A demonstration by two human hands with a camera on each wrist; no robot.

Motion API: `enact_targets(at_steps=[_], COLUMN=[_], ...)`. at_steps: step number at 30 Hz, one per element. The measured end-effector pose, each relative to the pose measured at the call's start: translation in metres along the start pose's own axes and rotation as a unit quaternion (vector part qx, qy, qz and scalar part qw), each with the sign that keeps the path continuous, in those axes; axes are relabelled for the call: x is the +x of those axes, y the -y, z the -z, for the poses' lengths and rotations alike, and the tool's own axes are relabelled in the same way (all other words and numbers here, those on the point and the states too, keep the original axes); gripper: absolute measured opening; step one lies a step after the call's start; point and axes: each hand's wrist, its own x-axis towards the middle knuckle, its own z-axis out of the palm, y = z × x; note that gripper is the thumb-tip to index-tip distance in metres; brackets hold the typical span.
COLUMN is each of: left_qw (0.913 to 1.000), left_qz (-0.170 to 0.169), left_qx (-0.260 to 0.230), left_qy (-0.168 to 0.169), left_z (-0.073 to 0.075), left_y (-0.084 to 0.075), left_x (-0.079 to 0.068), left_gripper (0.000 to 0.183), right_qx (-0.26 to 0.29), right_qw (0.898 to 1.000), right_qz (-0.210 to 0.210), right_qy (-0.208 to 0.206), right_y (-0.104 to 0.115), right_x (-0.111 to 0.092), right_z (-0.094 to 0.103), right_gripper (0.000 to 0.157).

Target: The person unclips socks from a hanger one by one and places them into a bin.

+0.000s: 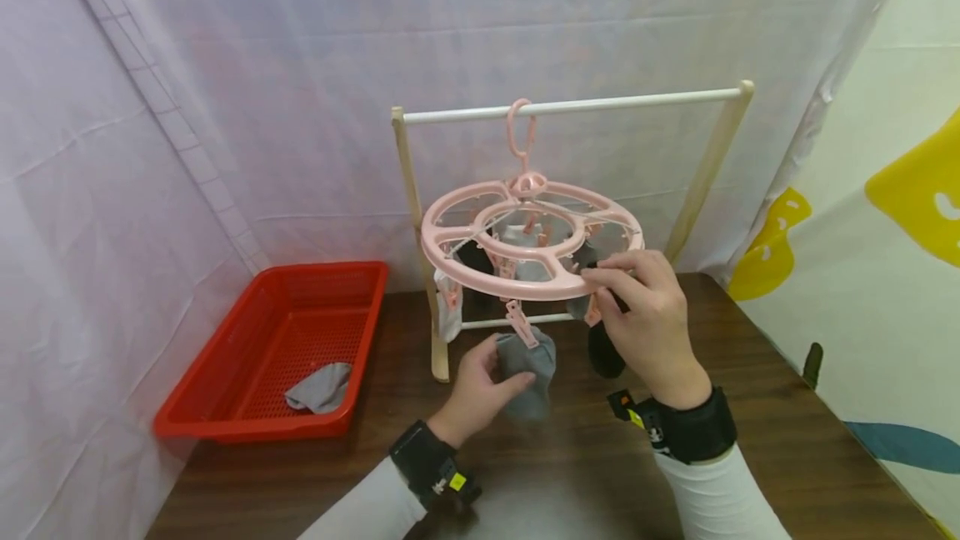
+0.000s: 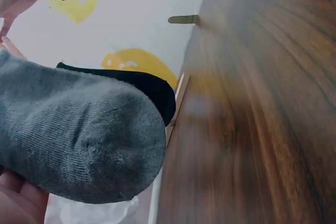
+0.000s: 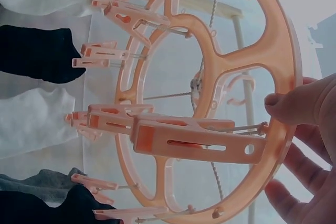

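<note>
My left hand (image 1: 480,386) holds a grey sock (image 1: 534,386) between thumb and fingers, below the near rim of a round pink clip hanger (image 1: 502,283). A pink clothes peg (image 1: 521,323) overlaps the sock's top edge. In the left wrist view the grey sock (image 2: 89,129) fills the left side, with fingers (image 2: 23,198) beneath it. My right hand (image 1: 652,319) grips the hanger's rim at the near right. In the right wrist view the thumb (image 3: 294,106) lies on the rim, the fingers behind it, beside a peg (image 3: 199,142) with nothing in it.
The hanger hooks over the white bar (image 1: 637,101) of a wooden stand. White, black and grey socks hang from its other pegs, including a black sock (image 1: 604,351) under my right hand. A red basket (image 1: 262,427) on the left contains a grey sock (image 1: 322,387).
</note>
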Motion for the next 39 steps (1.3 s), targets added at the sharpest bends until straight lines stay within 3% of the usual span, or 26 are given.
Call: enact_targets(at_steps=[4,11,15,22,32,39], left_qw=[0.9997,0.9994,0.9990,0.9986,0.9973,0.9950], left_qz=[-0.012,0.000,-0.002,0.035,0.060,0.088], left_qx=[0.012,0.025,0.035,0.034,0.043,0.046], left_qy=[-0.018,-0.024,-0.029,-0.020,-0.007,-0.011], left_z=[-0.001,0.000,0.000,0.003,0.005,0.007], left_y=[0.001,0.033,0.040,0.008,0.018,0.028], left_x=[0.001,0.001,0.001,0.000,-0.002,-0.001], left_gripper=[0.030,0.021,0.018,0.017,0.018,0.020], right_qx=[0.000,-0.002,-0.004,-0.015,-0.023,0.022], right_qw=[1.000,0.998,0.995,0.989,0.979,0.970], right_qz=[-0.015,-0.036,-0.048,-0.053,-0.073,-0.079], right_qy=[0.011,0.046,0.082,0.135,0.189,0.227], right_y=[0.000,-0.001,-0.004,-0.006,0.002,0.023], right_x=[0.000,-0.001,-0.003,-0.004,-0.003,0.003], right_z=[0.000,0.001,0.001,-0.001,0.002,0.017], right_gripper=[0.013,0.018,0.019,0.021,0.033,0.025])
